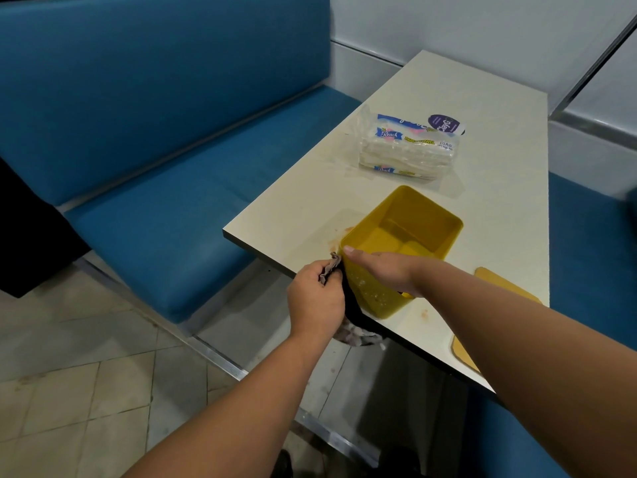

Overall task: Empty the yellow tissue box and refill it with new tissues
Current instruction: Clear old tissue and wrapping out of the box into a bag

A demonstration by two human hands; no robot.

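Now the yellow box (401,250), open and empty, stands at the bench (448,98) edge. Right hand (382,270) grips its near rim; left hand (315,298) pinches a crumpled rag (329,267) against its side. Towel pack (410,146) lies beyond the box.

bare tabletop (496,139) beyond the paper towel pack (410,146), open yellow box (403,250) blocking the near edge

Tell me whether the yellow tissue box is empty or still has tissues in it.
Empty. The yellow tissue box stands open-topped on the table and its bare yellow floor shows, with no tissues inside. The sealed paper towel pack lies beyond it.
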